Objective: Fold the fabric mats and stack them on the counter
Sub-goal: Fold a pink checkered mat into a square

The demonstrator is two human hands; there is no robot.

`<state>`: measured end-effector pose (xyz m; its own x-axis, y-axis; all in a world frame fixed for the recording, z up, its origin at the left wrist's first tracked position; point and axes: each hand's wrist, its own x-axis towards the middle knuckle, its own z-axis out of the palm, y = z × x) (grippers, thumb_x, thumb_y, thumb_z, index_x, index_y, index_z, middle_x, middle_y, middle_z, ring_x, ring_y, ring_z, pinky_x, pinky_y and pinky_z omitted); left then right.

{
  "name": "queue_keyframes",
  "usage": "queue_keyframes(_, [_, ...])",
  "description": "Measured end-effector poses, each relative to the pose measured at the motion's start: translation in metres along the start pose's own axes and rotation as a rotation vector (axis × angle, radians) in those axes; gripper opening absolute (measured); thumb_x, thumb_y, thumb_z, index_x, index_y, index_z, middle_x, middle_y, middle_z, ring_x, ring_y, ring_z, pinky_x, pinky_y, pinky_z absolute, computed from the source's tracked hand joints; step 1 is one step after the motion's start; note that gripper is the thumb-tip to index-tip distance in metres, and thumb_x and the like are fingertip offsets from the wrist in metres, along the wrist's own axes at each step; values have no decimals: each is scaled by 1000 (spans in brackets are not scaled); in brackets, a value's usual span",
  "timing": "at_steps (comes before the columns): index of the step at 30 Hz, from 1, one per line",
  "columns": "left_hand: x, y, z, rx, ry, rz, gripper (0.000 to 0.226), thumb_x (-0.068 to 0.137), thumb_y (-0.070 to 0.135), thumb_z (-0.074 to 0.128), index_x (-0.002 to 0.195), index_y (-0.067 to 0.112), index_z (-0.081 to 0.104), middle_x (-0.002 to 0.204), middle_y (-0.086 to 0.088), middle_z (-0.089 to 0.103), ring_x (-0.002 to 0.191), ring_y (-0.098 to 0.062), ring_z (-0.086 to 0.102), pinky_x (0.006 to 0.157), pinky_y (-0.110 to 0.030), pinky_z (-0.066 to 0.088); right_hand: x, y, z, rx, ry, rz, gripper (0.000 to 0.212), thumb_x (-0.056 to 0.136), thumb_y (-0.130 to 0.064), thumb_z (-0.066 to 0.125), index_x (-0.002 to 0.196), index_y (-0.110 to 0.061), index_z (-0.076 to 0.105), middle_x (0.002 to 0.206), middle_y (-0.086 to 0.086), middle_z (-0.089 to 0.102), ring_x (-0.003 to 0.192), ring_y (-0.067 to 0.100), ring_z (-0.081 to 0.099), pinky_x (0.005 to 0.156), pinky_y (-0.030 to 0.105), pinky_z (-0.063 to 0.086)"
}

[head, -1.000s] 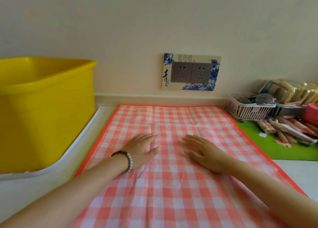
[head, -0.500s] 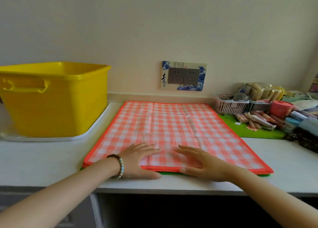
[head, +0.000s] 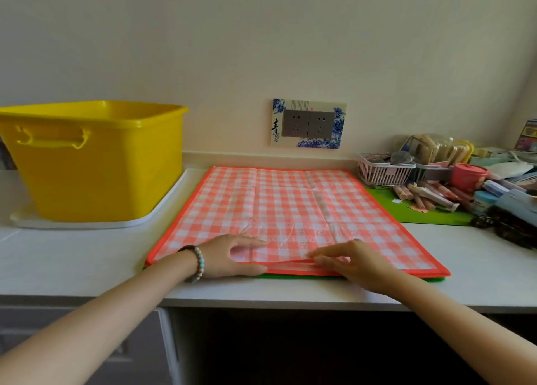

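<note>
Two pinches on checked mat [head: 290, 210] at near hem: left grip [head: 232, 255] & right grip [head: 348, 264]; rest lies flat beyond grips on worktop [head: 87, 254]. Risk: green mat [head: 436, 280] beneath drags along, or uneven lift skews fold.

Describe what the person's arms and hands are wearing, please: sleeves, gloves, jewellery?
No sleeves show: the left arm and right arm are bare to the frame edge. The left hand and right hand have no gloves and no rings that I can see. The left wrist wears a beaded bracelet: dark beads, pale grey ones, one turquoise.
</note>
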<state>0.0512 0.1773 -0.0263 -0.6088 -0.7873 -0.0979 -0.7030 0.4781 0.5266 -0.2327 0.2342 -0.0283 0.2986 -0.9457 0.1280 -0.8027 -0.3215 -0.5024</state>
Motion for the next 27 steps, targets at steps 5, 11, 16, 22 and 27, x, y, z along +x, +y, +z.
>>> queue_keyframes(5, [-4, 8, -13, -66, 83, -4, 41, 78, 60, 56, 103, 31, 71, 122, 8, 63, 112, -10, 58, 99, -24, 43, 1, -1, -6, -13, 30, 26, 29, 88, -45, 55, 106, -30, 72, 103, -23, 65, 84, -15, 58, 78, 4, 43])
queue_keyframes(11, [-6, 22, -42, -62, 82, -30, 23, 86, 42, 59, 89, 26, 75, 90, 17, 72, 81, -2, 66, 86, -21, 50, -8, 8, -39, -78, -2, 48, 20, 89, -30, 61, 104, -25, 73, 92, -25, 65, 77, -11, 61, 73, 4, 44])
queue_keyframes(16, [-3, 43, -80, -22, 55, -32, 22, 85, 39, 62, 86, 21, 75, 61, 24, 66, 57, 8, 56, 68, -13, 50, -10, -7, -86, -70, 7, 35, 9, 85, -31, 63, 88, -35, 71, 78, -22, 69, 70, -6, 62, 67, 8, 46])
queue_keyframes(22, [7, 63, -139, -16, 151, 41, 13, 80, 37, 70, 70, 30, 74, 69, 14, 72, 62, 5, 62, 69, -9, 48, 17, -33, -146, -69, 84, -34, 8, 73, -36, 70, 79, -31, 72, 73, -16, 71, 68, -8, 63, 66, 4, 43])
queue_keyframes(27, [51, 52, -157, 140, 341, 58, 13, 78, 37, 72, 73, 25, 75, 77, 8, 73, 74, -3, 66, 80, -21, 51, 70, -15, -160, -122, 181, -5, 3, 74, -32, 74, 77, -31, 73, 60, -25, 65, 55, -11, 57, 56, 3, 40])
